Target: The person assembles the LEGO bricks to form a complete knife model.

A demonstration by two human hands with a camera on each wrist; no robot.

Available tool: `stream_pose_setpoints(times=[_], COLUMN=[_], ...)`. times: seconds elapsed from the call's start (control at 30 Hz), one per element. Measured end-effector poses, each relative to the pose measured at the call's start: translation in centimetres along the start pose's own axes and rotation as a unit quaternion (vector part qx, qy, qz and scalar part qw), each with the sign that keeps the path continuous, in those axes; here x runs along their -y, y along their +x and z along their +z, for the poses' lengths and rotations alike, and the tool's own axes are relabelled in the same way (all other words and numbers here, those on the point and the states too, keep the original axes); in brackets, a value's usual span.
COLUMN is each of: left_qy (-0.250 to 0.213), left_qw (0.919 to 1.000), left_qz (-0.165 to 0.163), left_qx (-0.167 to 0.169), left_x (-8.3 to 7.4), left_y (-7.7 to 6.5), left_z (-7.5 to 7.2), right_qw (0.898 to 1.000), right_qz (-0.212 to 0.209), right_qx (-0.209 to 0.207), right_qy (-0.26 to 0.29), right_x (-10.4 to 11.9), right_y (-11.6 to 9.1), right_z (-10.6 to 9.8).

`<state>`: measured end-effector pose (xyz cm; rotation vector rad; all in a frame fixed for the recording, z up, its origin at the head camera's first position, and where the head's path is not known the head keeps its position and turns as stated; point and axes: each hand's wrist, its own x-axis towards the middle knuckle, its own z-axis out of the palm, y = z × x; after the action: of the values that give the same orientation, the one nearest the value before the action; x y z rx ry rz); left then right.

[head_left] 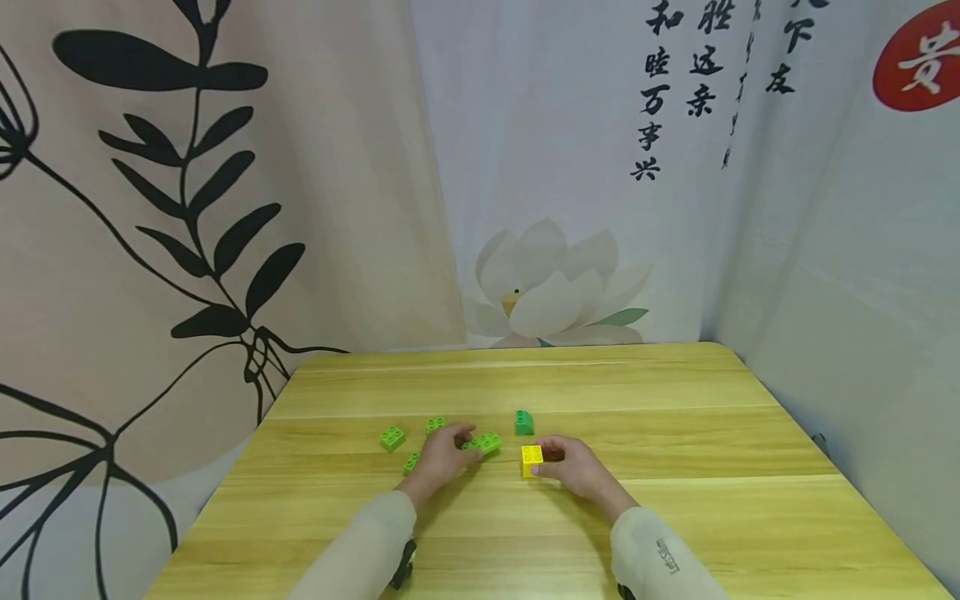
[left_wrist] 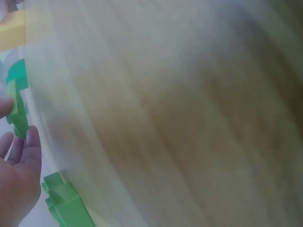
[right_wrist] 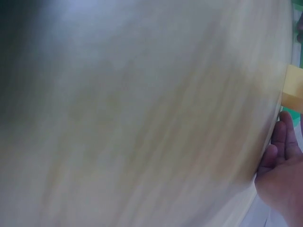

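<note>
Head view, yellow block [head_left: 532,460] left of right hand [head_left: 576,468], pinched by it

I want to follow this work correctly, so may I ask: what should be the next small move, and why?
Probably the right hand should bring the yellow brick closer to the light green piece in the left hand: each hand holds its piece, and a gap lies between the two.

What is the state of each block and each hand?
Left hand: gripping
Right hand: gripping
Central lime piece: held by left hand
Yellow block: held by right hand
Dark green block: loose, untouched
Leftmost lime block: loose, untouched
Far lime block: not held
Near lime block: not held, partly hidden
</note>
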<state>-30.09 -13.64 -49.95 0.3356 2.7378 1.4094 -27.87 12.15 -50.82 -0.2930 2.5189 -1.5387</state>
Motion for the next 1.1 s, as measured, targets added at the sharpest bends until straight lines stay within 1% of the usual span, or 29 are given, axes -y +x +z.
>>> stream_pose_setpoints(times=[0.2, 0.27, 0.33, 0.43, 0.5, 0.57, 0.83, 0.97, 1.1], left_qy=[-0.027, -0.045, -0.063, -0.091, -0.103, -0.113, -0.14, -0.134, -0.127], left_qw=[0.9996, 0.999, 0.998, 0.9957, 0.9944, 0.9931, 0.9887, 0.989, 0.9899], left_qz=[0.003, 0.008, 0.008, 0.018, 0.017, 0.026, 0.048, 0.053, 0.047], left_qx=[0.001, 0.003, 0.005, 0.01, 0.012, 0.015, 0.027, 0.032, 0.042], left_x=[-0.1, -0.2, -0.5, -1.0, -1.4, -1.7, -2.2, -2.1, -2.1], left_y=[0.3, 0.4, 0.4, 0.4, 0.4, 0.5, 1.0, 1.1, 1.1], left_z=[-0.3, -0.3, -0.4, -0.4, -0.3, -0.1, 1.0, 1.5, 1.8], right_qw=[1.0, 1.0, 1.0, 1.0, 1.0, 1.0, 1.0, 1.0, 1.0], right_qz=[-0.003, -0.003, -0.003, -0.002, -0.001, 0.0, -0.004, 0.0, 0.001], right_qx=[0.0, 0.0, 0.0, 0.0, -0.001, -0.002, -0.013, -0.017, -0.016], right_qy=[0.001, 0.001, 0.002, 0.003, 0.002, 0.002, -0.003, -0.007, -0.005], right_x=[-0.1, -0.1, -0.1, -0.1, -0.1, -0.1, 0.1, 0.4, 0.4], right_y=[0.0, 0.0, 0.0, 0.0, 0.0, 0.0, 0.0, -0.1, -0.1], right_z=[-0.1, -0.1, -0.2, -0.2, -0.2, -0.2, 0.0, 0.1, 0.1])
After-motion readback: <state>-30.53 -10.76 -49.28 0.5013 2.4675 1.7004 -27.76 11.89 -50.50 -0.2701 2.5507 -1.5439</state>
